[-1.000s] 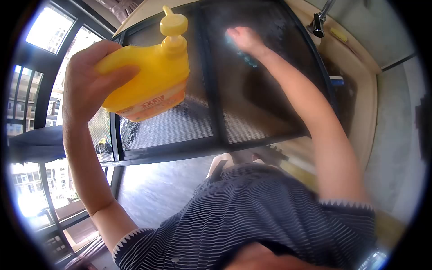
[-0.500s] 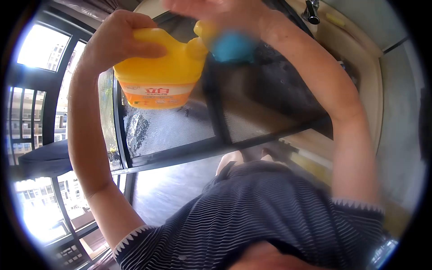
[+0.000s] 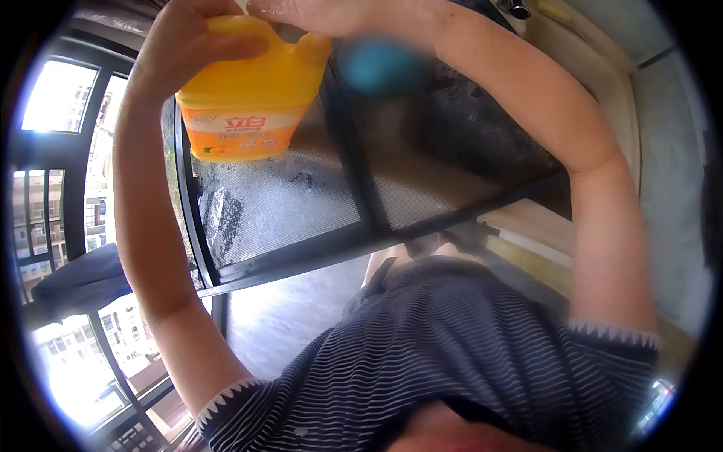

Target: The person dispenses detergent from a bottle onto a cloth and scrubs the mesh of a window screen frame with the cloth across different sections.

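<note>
A yellow jug [image 3: 248, 90] of what looks like liquid detergent, with an orange and white label, hangs upright above a dark-framed mesh screen [image 3: 279, 215]. My left hand [image 3: 184, 49] is wrapped round its handle, the thumb lying across the front. At the jug's top, my right hand [image 3: 331, 15] reaches over the neck; its fingers are partly cut off by the upper edge of the view. A blurred blue rounded thing [image 3: 380, 66] sits against the underside of the right hand, apparently held there. The jug's cap is hidden.
The wet, suds-marked screen lies across a beige basin [image 3: 617, 83]. A metal tap [image 3: 518, 7] stands at the upper right. Windows [image 3: 60, 98] run down the left side, with a dark cloth-like thing [image 3: 83, 282] by them. The floor [image 3: 286, 324] shows below the screen.
The jug and my left hand have shifted up and slightly left in view. My right hand has come down over the jug's top, and the blue thing has moved slightly up and left.
</note>
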{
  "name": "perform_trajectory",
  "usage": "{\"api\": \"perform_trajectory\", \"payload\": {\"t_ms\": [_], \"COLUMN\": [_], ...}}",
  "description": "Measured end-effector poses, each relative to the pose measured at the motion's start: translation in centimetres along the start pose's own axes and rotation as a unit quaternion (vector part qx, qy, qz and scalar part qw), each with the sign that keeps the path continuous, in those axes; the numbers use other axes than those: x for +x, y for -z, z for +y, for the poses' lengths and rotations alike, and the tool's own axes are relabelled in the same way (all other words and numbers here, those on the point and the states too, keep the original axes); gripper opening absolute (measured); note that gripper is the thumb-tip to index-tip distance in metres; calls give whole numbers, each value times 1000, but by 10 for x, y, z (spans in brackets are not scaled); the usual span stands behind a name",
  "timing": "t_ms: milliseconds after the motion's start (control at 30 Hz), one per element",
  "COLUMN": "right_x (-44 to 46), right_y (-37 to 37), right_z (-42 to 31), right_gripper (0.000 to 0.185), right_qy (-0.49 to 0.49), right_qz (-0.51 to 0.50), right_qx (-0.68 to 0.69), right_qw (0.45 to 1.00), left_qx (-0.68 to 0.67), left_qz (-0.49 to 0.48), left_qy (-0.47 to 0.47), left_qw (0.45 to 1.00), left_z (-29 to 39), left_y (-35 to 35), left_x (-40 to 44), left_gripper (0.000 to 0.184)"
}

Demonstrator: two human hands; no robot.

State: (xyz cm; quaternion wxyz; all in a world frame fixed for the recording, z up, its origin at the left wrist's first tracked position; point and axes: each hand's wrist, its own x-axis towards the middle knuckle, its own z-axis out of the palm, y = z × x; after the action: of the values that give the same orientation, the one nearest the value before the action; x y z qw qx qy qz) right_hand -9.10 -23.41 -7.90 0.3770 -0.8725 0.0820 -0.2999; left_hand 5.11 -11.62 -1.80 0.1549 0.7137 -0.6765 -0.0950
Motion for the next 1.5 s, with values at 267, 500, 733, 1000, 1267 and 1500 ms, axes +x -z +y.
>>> {"api": "perform_trajectory", "payload": {"t_ms": [267,500,733,1000,1267,1500], "right_x": [21,6,-27,-2,6,-2], "right_y": [-31,-15,-21,25,19,4], "right_z": [73,79,71,53,35,35], "right_gripper": [28,18,36,43,54,61], "right_qy": [116,-39,-76,-145,60,56], "right_qz": [-2,-82,-55,-148,-157,-68], "right_qx": [194,500,518,304,236,283], "right_qw": [974,861,850,930,957,955], "left_qx": [42,71,150,136,-42,-110], "left_qz": [55,52,-8,6,56,89], "left_qy": [14,-34,-27,-70,-54,-119], "left_qw": [998,996,988,988,996,983], "left_z": [40,54,58,48,53,47], "left_y": [-17,-28,-45,-20,-14,-21], "left_x": [9,29,40,44,19,18], "left_gripper": [28,26,30,31,21,16]}}
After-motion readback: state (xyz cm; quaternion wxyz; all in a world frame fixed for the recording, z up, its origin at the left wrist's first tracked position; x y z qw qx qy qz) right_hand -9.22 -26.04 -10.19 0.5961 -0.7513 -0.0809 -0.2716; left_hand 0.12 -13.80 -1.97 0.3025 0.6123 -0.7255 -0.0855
